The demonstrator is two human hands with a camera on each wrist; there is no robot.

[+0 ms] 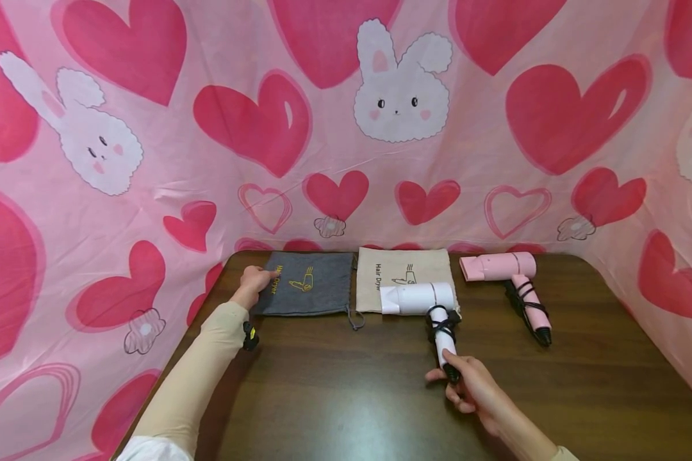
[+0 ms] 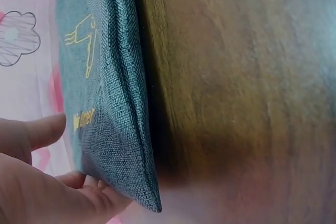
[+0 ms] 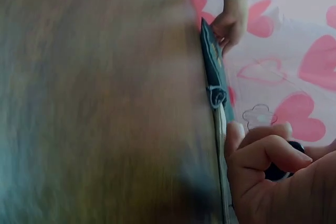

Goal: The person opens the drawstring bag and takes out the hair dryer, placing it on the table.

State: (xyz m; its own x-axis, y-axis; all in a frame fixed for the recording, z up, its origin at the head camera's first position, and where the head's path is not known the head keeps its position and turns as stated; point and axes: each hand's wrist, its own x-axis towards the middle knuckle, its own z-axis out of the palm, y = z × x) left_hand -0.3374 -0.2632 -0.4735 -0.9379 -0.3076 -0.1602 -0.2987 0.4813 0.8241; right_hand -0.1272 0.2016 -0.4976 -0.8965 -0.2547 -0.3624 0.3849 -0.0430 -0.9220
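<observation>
On the left, my left hand (image 1: 255, 285) is at the left end of a dark grey drawstring bag (image 1: 329, 282) printed "Hair Dryer". In the left wrist view its fingers (image 2: 100, 195) touch the bag's near end, with another digit held apart from them beside the printed face. My right hand (image 1: 475, 387) grips a white hair dryer (image 1: 418, 298) low on its handle, where a black cord is wound. The dryer's barrel overlaps a beige drawstring bag (image 1: 369, 282) behind it. In the right wrist view, curled fingers surround the black handle end (image 3: 278, 170).
A pink hair dryer (image 1: 504, 265), its black cord wrapped round the handle, lies at the right back of the wooden table (image 1: 334, 384). Pink fabric (image 1: 323, 147) with hearts and rabbits hangs behind and at both sides.
</observation>
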